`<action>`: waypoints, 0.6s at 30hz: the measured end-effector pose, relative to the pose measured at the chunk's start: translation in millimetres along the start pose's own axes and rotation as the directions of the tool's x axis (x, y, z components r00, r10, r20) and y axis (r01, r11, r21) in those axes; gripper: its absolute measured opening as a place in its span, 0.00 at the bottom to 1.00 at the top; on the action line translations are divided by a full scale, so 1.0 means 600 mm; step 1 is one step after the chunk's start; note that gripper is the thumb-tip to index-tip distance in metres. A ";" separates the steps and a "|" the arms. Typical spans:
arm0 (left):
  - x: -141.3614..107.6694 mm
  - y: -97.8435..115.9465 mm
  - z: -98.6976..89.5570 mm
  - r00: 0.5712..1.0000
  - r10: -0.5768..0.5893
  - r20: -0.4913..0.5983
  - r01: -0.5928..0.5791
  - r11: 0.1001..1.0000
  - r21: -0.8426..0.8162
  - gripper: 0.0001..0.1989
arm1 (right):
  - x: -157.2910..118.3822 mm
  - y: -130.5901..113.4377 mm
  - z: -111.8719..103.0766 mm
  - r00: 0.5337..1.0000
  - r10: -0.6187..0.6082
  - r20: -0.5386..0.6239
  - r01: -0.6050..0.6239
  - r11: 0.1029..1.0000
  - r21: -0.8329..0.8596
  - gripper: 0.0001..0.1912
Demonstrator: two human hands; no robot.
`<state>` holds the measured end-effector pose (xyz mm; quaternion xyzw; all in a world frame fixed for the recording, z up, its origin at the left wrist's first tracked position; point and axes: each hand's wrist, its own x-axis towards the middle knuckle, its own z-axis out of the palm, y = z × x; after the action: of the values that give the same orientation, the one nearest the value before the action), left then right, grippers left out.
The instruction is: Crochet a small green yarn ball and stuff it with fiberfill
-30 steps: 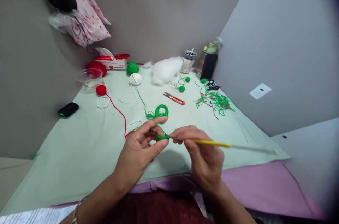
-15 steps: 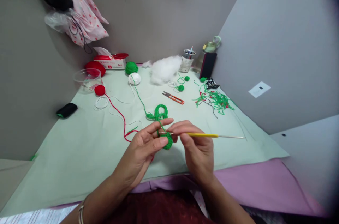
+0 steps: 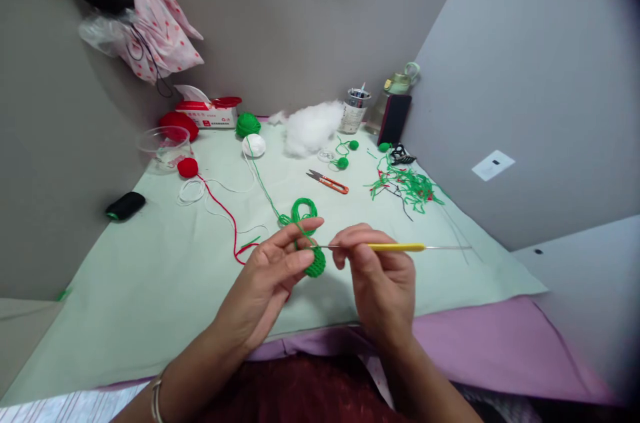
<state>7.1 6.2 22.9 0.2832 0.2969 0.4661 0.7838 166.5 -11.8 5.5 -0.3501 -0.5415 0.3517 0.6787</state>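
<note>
A small green crocheted piece (image 3: 315, 263) is pinched between the thumb and fingers of my left hand (image 3: 273, 270). Green yarn runs over the raised left index finger. My right hand (image 3: 377, 270) grips a crochet hook (image 3: 397, 248) with a yellow handle, held level. The hook's thin metal tip reaches to the top of the green piece, where a strand of yarn meets it. Just beyond my left fingers lies a looped bundle of green yarn (image 3: 304, 213). Its strand leads back toward a white ball (image 3: 254, 145).
Orange thread snips (image 3: 327, 182) lie mid-table. Behind are white stuffing (image 3: 313, 130), a green yarn ball (image 3: 248, 124), a tissue box (image 3: 215, 116) and a pen cup (image 3: 355, 111). Yarn scraps (image 3: 413, 190), a phone (image 3: 395, 118), a red ball (image 3: 188, 167) and a black case (image 3: 125, 206) flank them.
My right hand has moved right with the hook, away from my left hand, and the hook lies more level. The left hand has barely shifted, still on the green piece.
</note>
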 end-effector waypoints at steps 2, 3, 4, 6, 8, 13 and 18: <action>-0.003 -0.003 0.000 0.999 0.049 0.009 -0.050 0.995 0.087 0.19 | 0.001 0.002 0.002 0.999 0.034 0.033 -0.033 0.999 -0.011 0.08; -0.004 -0.004 0.000 0.998 0.065 0.013 -0.067 0.990 0.126 0.19 | 0.001 0.004 0.003 0.998 0.050 0.036 -0.050 0.999 -0.009 0.08; -0.005 -0.004 -0.001 0.997 0.075 0.017 -0.077 0.984 0.159 0.19 | 0.001 0.005 0.003 0.997 0.074 0.031 -0.074 0.997 0.011 0.07; -0.006 -0.004 -0.004 0.996 0.084 0.018 -0.086 0.975 0.206 0.19 | 0.001 0.007 0.002 0.991 0.135 0.017 -0.136 0.986 0.094 0.08; -0.007 -0.002 -0.007 0.995 0.101 0.010 -0.101 0.965 0.242 0.19 | 0.003 0.007 0.001 0.983 0.183 0.015 -0.183 0.969 0.168 0.09; -0.009 0.003 -0.012 0.989 0.145 -0.001 -0.138 0.945 0.298 0.17 | 0.003 0.001 -0.002 0.984 0.170 0.049 -0.176 0.972 0.154 0.11; -0.010 -0.003 -0.013 0.980 0.196 -0.017 -0.178 0.920 0.348 0.16 | -0.006 -0.011 -0.005 0.984 -0.113 0.140 0.139 0.971 -0.196 0.12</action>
<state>-0.1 1.2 17.4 0.4309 0.3656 0.4869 0.6660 169.6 -18.3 9.1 -0.3597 -0.6383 0.2717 0.6240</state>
